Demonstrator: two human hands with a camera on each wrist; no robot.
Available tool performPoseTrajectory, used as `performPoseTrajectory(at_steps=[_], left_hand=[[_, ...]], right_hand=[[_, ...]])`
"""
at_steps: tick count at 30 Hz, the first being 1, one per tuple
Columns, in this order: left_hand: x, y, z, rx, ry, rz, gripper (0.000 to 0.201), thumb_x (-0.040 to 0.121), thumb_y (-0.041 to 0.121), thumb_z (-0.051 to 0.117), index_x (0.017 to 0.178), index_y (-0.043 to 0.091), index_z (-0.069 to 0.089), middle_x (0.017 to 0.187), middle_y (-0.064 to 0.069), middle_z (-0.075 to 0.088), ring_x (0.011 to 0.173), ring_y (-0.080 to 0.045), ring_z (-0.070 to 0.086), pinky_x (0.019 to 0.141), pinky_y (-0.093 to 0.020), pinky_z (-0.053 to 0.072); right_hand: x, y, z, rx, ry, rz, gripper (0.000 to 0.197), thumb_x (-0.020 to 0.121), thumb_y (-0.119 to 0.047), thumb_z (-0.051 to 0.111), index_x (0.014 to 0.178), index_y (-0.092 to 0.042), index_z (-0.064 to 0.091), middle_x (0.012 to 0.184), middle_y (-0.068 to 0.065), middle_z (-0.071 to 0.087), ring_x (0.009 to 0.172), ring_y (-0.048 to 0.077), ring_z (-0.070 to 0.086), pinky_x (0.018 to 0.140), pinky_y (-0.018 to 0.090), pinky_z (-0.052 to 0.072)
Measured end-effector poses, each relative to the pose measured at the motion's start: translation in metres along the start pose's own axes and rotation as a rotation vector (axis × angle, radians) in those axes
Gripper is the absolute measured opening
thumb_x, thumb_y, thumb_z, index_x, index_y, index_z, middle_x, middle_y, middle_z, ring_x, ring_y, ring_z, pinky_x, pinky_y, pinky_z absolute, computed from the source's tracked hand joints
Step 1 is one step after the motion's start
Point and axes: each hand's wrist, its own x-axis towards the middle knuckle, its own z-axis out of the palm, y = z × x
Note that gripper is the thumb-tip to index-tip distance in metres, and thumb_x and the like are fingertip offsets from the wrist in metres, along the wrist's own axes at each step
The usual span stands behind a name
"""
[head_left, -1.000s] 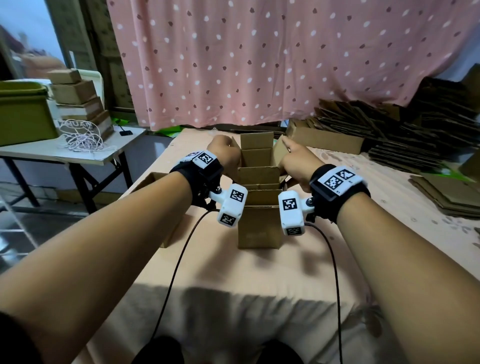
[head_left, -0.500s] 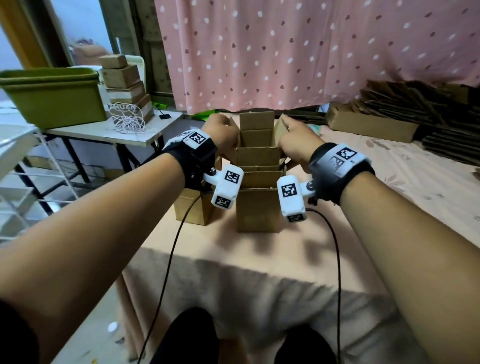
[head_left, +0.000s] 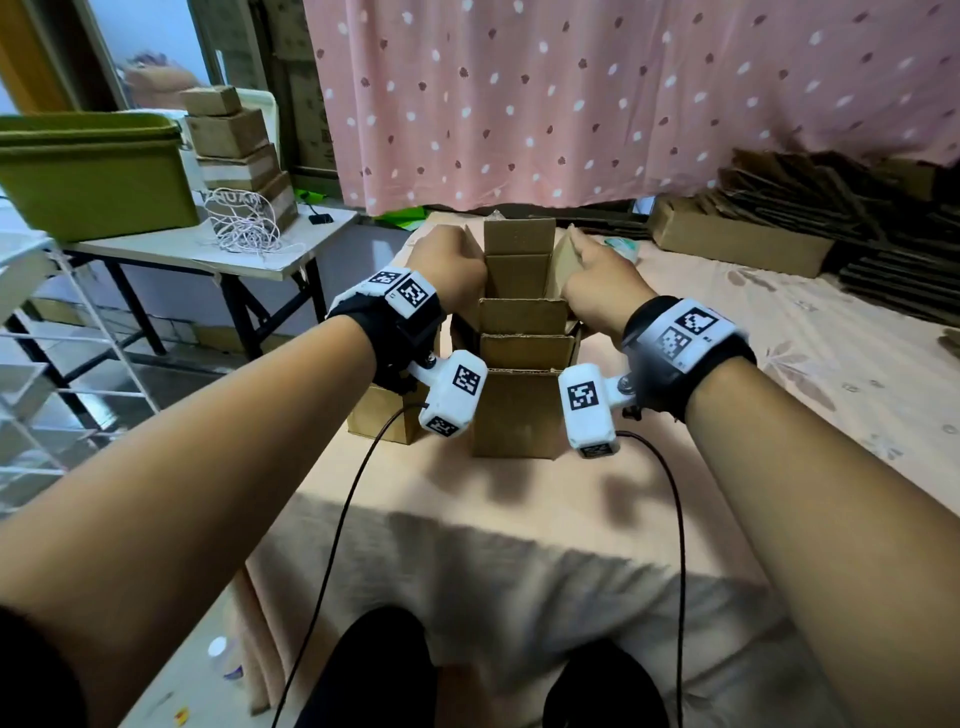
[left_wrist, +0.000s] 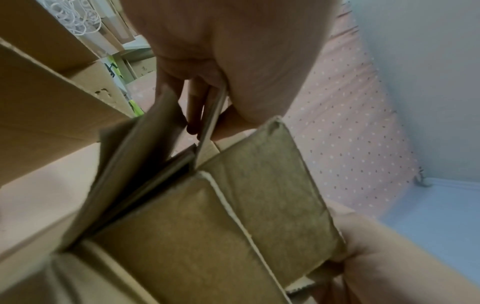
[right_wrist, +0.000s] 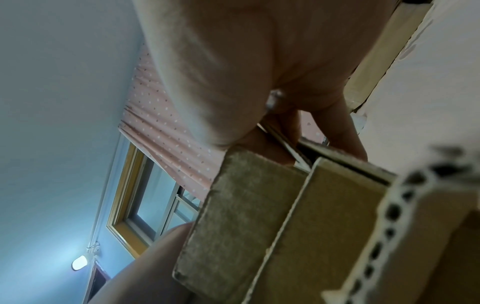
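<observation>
Pink tablecloth (head_left: 467, 499): left hand (head_left: 447, 270), right hand (head_left: 597, 286) grip clamped on cardboard box (head_left: 519, 410) flaps; smaller box (head_left: 379, 421) just left.

Brown box (head_left: 514, 410), pink polka-dot curtain (head_left: 623, 104)

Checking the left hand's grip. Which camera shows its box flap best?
Left wrist: the flap stands edge-on, pinched between the left hand's fingers and thumb. In the head view that hand's back hides it. The right wrist view shows the right hand's side of the box, not this flap.
</observation>
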Motion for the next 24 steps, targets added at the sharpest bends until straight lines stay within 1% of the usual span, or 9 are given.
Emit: performPoseTrajectory(at_steps=[4,6,9,11,13,15,17,20,24], left_hand=[[0.002,-0.001,0.002,0.008,-0.006,0.016,0.042,0.060,0.017,0.044,0.092,0.018,0.071,0.086,-0.006,0.072,0.085,-0.026,0.070,0.080,-0.043,0.063],[0.003,-0.003,0.005,0.012,0.000,0.017,0.040,0.060,0.019,0.043,0.091,0.019,0.070,0.084,-0.006,0.072,0.082,-0.027,0.070,0.078,-0.045,0.063],[0.009,-0.010,0.009,0.043,0.006,0.020,0.038,0.058,0.022,0.045,0.089,0.022,0.068,0.081,-0.004,0.072,0.078,-0.026,0.071,0.073,-0.046,0.063],[0.013,-0.015,0.011,0.068,0.001,0.024,0.040,0.057,0.023,0.046,0.090,0.024,0.068,0.082,-0.002,0.072,0.078,-0.025,0.070,0.072,-0.047,0.063],[0.012,-0.014,0.011,0.066,-0.006,0.029,0.041,0.057,0.022,0.047,0.092,0.024,0.068,0.084,-0.003,0.072,0.080,-0.025,0.070,0.072,-0.047,0.064],[0.009,-0.011,0.011,0.052,-0.007,0.035,0.048,0.060,0.019,0.047,0.102,0.021,0.069,0.091,-0.003,0.071,0.084,-0.025,0.069,0.075,-0.045,0.063],[0.008,-0.009,0.012,0.038,-0.013,0.030,0.052,0.063,0.016,0.047,0.111,0.018,0.068,0.097,-0.004,0.070,0.088,-0.025,0.068,0.078,-0.044,0.063],[0.008,-0.012,0.014,0.059,-0.008,0.047,0.052,0.062,0.019,0.046,0.110,0.019,0.067,0.096,-0.004,0.071,0.089,-0.025,0.068,0.080,-0.044,0.062],[0.007,-0.013,0.014,0.110,-0.008,0.071,0.055,0.061,0.018,0.046,0.112,0.020,0.065,0.096,-0.004,0.069,0.089,-0.026,0.067,0.079,-0.044,0.061]], right_hand=[[-0.001,0.003,0.000,-0.006,0.014,0.004,0.076,0.081,-0.001,0.037,0.154,-0.022,0.031,0.138,0.020,0.055,0.105,0.040,0.062,0.088,0.055,0.057],[0.000,0.004,0.002,-0.018,0.034,0.010,0.077,0.084,0.000,0.038,0.157,-0.023,0.027,0.143,0.018,0.053,0.110,0.038,0.061,0.093,0.046,0.055],[-0.001,0.007,0.006,-0.023,0.063,0.026,0.078,0.088,-0.002,0.038,0.159,-0.025,0.021,0.147,0.015,0.051,0.119,0.034,0.057,0.094,0.035,0.049],[-0.002,0.009,0.009,-0.017,0.076,0.038,0.078,0.088,-0.002,0.038,0.160,-0.025,0.020,0.151,0.015,0.048,0.126,0.034,0.054,0.100,0.033,0.047],[-0.001,0.010,0.010,-0.020,0.083,0.035,0.078,0.087,-0.002,0.037,0.160,-0.025,0.020,0.151,0.015,0.049,0.128,0.035,0.053,0.104,0.038,0.047],[-0.001,0.012,0.010,-0.031,0.084,0.030,0.080,0.086,-0.002,0.037,0.160,-0.026,0.020,0.144,0.017,0.054,0.122,0.036,0.056,0.101,0.041,0.050],[0.000,0.013,0.010,-0.041,0.081,0.028,0.081,0.086,-0.002,0.037,0.160,-0.027,0.019,0.143,0.018,0.054,0.119,0.037,0.057,0.098,0.040,0.051],[-0.001,0.014,0.012,-0.063,0.076,0.013,0.082,0.086,-0.002,0.037,0.160,-0.028,0.016,0.149,0.018,0.050,0.115,0.036,0.059,0.092,0.038,0.051],[-0.001,0.015,0.015,-0.070,0.079,-0.003,0.083,0.087,-0.002,0.037,0.161,-0.030,0.015,0.149,0.017,0.050,0.104,0.032,0.061,0.077,0.031,0.046]])
